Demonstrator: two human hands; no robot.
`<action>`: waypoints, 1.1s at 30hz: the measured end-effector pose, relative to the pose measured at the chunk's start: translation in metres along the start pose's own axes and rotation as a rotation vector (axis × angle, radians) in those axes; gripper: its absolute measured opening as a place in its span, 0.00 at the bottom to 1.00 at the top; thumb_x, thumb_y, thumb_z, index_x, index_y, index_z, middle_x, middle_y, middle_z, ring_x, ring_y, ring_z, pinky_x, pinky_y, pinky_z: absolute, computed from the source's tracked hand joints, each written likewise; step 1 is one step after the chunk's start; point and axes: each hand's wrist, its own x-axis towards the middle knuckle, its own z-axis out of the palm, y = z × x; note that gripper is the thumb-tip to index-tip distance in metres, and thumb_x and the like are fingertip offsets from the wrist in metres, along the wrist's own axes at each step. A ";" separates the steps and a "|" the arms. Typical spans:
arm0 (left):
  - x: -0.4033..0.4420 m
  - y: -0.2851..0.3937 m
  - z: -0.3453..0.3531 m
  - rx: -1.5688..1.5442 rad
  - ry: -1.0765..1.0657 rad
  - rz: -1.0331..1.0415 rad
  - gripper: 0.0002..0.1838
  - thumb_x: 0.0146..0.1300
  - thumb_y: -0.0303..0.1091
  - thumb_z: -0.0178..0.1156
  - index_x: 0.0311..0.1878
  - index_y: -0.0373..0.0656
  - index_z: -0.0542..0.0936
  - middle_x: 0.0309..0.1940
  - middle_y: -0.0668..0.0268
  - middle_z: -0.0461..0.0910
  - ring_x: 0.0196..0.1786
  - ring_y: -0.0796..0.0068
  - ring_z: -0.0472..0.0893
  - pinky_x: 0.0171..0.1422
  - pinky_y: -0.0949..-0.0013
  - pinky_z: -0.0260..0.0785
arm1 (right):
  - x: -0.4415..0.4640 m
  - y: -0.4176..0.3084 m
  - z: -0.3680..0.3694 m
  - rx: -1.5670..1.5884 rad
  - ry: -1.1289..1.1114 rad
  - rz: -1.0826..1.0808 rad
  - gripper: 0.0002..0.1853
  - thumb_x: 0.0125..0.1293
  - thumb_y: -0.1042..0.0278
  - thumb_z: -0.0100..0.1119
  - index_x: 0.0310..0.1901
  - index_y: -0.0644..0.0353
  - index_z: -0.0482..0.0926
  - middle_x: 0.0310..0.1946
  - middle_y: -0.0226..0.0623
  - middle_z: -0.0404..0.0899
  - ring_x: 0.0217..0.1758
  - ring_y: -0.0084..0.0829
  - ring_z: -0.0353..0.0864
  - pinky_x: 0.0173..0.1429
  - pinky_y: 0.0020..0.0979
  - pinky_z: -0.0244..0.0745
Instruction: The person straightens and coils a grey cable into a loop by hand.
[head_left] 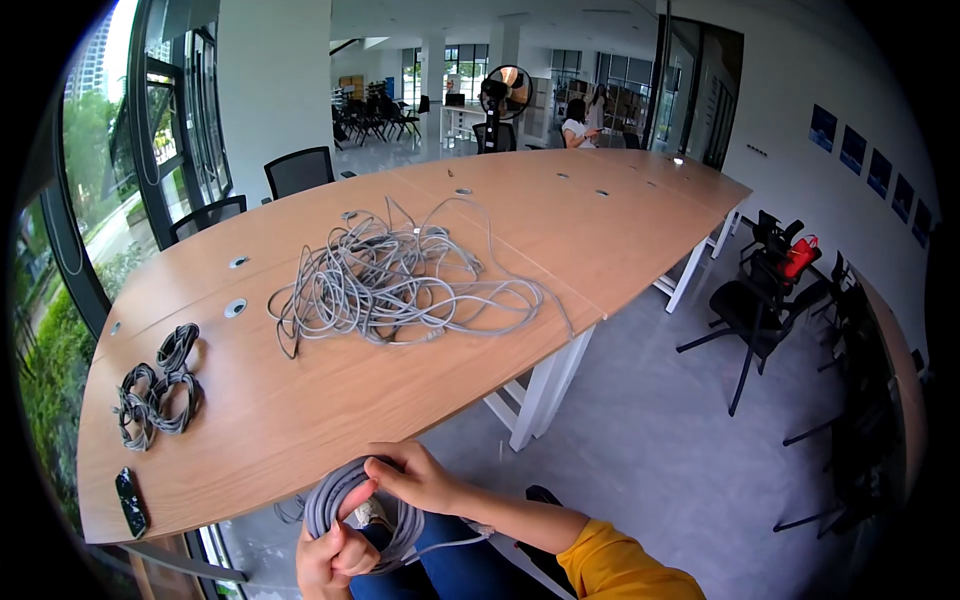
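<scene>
My left hand (pixel 335 558) grips the lower left side of a coiled grey cable (pixel 325 497), its fingers wrapped round the loops. My right hand (pixel 418 480) is closed on the top of the same coil, thumb over the strands. The coil hangs in front of my lap, just off the near table edge, and a loose length of cable trails from it to the right. Beyond my hands, a large tangle of grey cables (pixel 375 285) lies spread on the wooden table (pixel 300 420).
Several wound cable bundles (pixel 178 347) lie at the table's left, near a dark patterned flat object (pixel 130 503). Black chairs (pixel 755 310) line the right side, one with a red bag (pixel 799 257). A fan (pixel 495 95) and a seated person (pixel 576 125) are at the far end.
</scene>
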 end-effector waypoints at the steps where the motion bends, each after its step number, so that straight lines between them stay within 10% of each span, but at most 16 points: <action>1: 0.000 -0.002 -0.005 0.084 -0.062 0.024 0.27 0.63 0.37 0.39 0.60 0.31 0.47 0.05 0.78 0.46 0.06 0.87 0.46 0.10 0.78 0.38 | 0.000 0.000 0.002 0.022 0.017 -0.012 0.14 0.60 0.60 0.48 0.25 0.62 0.69 0.14 0.23 0.59 0.19 0.13 0.55 0.21 0.19 0.51; 10: -0.002 -0.009 -0.003 0.038 -0.128 0.022 0.30 0.63 0.40 0.39 0.63 0.41 0.41 0.05 0.79 0.49 0.07 0.87 0.48 0.12 0.78 0.40 | -0.004 0.012 -0.004 0.185 -0.056 0.096 0.14 0.63 0.57 0.42 0.34 0.62 0.67 0.18 0.26 0.68 0.21 0.15 0.67 0.27 0.17 0.63; 23: -0.028 0.018 0.011 -0.034 -0.030 0.604 0.30 0.65 0.43 0.32 0.62 0.52 0.29 0.06 0.77 0.48 0.05 0.88 0.47 0.09 0.83 0.41 | -0.027 0.045 -0.042 0.132 -0.416 0.592 0.09 0.64 0.69 0.38 0.34 0.65 0.66 0.15 0.29 0.64 0.14 0.17 0.65 0.27 0.22 0.68; 33: -0.036 0.027 0.004 -0.359 -0.212 0.537 0.29 0.65 0.44 0.33 0.62 0.60 0.30 0.07 0.74 0.49 0.07 0.88 0.48 0.11 0.83 0.44 | -0.027 0.027 -0.075 -0.176 0.056 0.451 0.10 0.60 0.68 0.46 0.27 0.65 0.71 0.15 0.23 0.65 0.20 0.14 0.61 0.27 0.16 0.59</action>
